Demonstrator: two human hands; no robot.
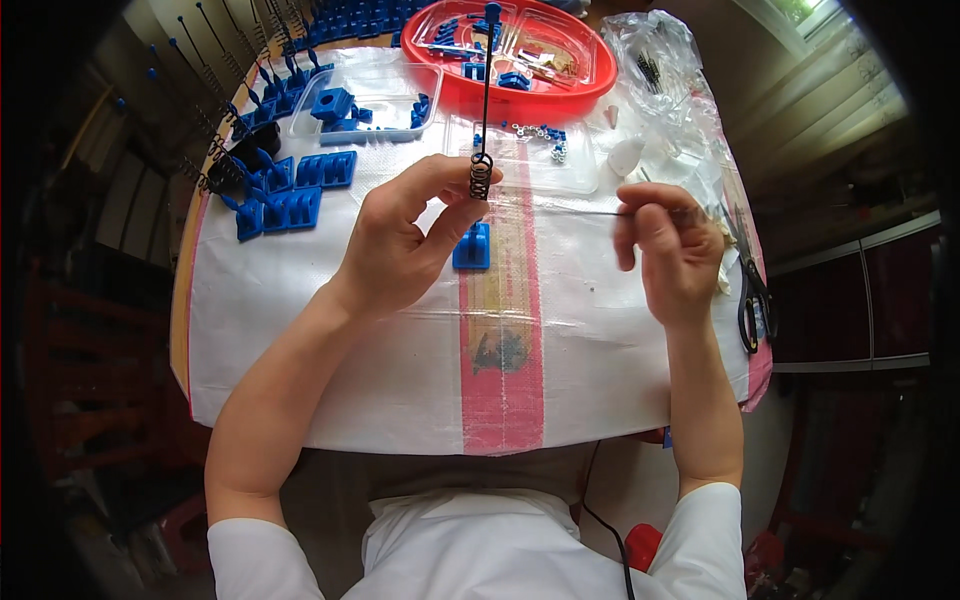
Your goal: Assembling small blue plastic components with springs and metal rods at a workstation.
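White woven sheeting (380, 390) covers the table, with open room between the forearms to its near edge. At the far side sits a red tub (560, 104), a clear box (390, 87) to its left. The left hand (400, 235) pinches; the right hand (680, 248), blurred, curls round a thin dark rod (580, 212). Scissors (752, 290) lie along the right edge. Above a blue base (471, 250), a black rod (486, 105) stands upright through the pinched coil spring (480, 178).
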